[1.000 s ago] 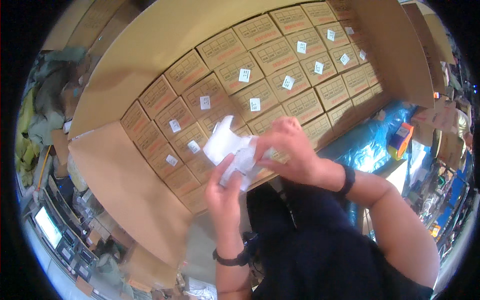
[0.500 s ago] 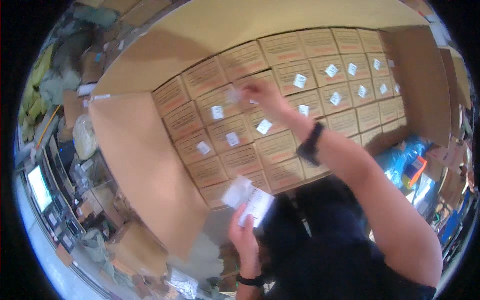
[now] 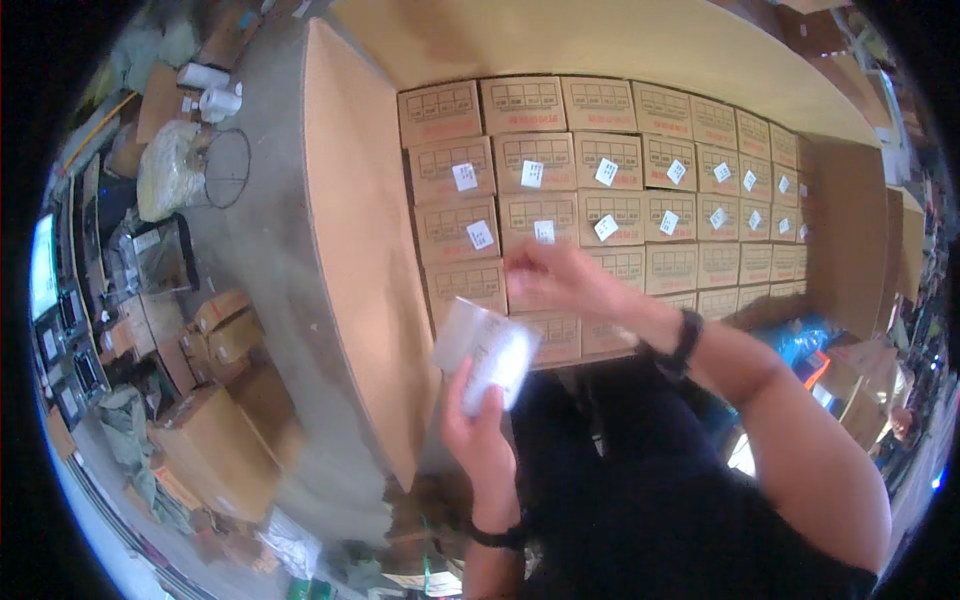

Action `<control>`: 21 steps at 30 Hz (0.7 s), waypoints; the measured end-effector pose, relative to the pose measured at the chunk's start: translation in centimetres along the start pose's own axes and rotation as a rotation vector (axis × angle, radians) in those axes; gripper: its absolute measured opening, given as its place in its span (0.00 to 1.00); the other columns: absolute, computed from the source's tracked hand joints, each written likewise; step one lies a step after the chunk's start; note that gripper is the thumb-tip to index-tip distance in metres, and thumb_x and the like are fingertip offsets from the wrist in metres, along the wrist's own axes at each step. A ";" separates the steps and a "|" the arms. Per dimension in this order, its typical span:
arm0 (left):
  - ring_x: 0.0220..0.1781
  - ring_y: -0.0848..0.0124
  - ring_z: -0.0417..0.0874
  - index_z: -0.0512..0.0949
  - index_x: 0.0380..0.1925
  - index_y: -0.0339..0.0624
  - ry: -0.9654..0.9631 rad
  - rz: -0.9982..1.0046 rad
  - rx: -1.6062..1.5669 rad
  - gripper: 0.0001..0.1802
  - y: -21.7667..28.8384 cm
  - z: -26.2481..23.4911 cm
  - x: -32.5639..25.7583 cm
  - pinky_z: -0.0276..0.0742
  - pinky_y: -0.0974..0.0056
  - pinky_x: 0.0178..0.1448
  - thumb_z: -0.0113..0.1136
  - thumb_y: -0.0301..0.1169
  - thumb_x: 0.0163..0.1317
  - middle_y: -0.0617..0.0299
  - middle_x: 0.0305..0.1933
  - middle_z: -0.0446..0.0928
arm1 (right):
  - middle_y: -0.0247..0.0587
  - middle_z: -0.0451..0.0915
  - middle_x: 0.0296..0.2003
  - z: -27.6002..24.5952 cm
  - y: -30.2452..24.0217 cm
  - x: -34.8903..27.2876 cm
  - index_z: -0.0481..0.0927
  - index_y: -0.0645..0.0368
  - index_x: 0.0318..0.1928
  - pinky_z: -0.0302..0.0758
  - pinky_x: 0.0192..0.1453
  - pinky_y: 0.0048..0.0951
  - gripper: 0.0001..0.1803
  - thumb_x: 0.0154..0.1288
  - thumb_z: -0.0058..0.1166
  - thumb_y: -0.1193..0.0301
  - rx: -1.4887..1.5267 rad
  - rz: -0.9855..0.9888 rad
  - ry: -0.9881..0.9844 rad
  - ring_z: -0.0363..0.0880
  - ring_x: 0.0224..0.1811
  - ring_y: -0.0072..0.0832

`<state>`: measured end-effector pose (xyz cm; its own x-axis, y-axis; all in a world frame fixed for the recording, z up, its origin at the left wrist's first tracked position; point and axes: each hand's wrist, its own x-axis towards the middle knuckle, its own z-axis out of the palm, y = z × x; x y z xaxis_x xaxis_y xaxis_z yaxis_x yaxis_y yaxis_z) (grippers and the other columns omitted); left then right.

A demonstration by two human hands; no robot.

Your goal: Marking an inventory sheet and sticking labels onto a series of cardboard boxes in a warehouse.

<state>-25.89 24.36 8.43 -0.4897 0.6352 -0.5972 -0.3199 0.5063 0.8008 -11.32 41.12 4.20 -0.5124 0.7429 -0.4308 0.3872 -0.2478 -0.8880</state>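
One label sheet (image 3: 492,350) that I can see, gripped between thumb and fingers of the left hand (image 3: 480,430) and sticking up past the fingertips. Right hand (image 3: 548,278) is just up and right of it, fingers curled over the boxes (image 3: 523,112); can't tell from here if it's pinching anything. Both are over the near side of one big open carton (image 3: 365,240). Inside it I count five rows of boxes, with at least fourteen white labels (image 3: 606,171) across the second and third. Two wristbands (image 3: 682,343), one per arm. Two white rolls (image 3: 219,104) lie outside, far left.
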 end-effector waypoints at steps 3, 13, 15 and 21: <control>0.60 0.64 0.74 0.66 0.62 0.28 -0.080 0.056 -0.138 0.30 3.1 1.9 1.7 0.68 0.61 0.65 0.60 0.20 0.59 0.50 0.62 0.70 | 0.41 0.76 0.35 1.5 -0.4 -5.1 0.76 0.62 0.45 0.75 0.43 0.32 0.17 0.59 0.64 0.67 -0.027 -0.115 0.055 0.75 0.37 0.30; 0.63 0.66 0.71 0.57 0.69 0.32 -0.409 0.149 0.054 0.38 6.5 10.9 2.2 0.67 0.63 0.66 0.63 0.26 0.61 0.52 0.66 0.66 | 0.42 0.82 0.44 -11.4 2.3 -6.9 0.75 0.64 0.56 0.77 0.43 0.25 0.22 0.72 0.50 0.59 1.172 0.169 -0.037 0.81 0.39 0.22; 0.63 0.66 0.71 0.55 0.70 0.33 -0.462 0.057 0.015 0.39 6.4 14.1 1.9 0.66 0.63 0.66 0.63 0.25 0.62 0.52 0.66 0.66 | 0.41 0.82 0.44 -14.4 3.9 -7.3 0.71 0.64 0.60 0.77 0.46 0.25 0.24 0.72 0.50 0.60 1.566 0.066 -0.113 0.82 0.42 0.25; 0.64 0.62 0.70 0.51 0.72 0.38 -0.560 -0.026 -0.004 0.42 4.6 24.9 0.3 0.66 0.57 0.67 0.63 0.28 0.62 0.50 0.66 0.65 | 0.41 0.77 0.49 -20.8 5.7 -13.6 0.63 0.59 0.67 0.73 0.54 0.29 0.36 0.61 0.63 0.68 0.150 -0.190 0.241 0.78 0.48 0.25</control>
<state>-7.36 41.43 10.82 0.0240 0.8361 -0.5480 -0.3297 0.5241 0.7852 13.79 42.50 8.32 -0.3618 0.9058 -0.2204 0.1762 -0.1658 -0.9703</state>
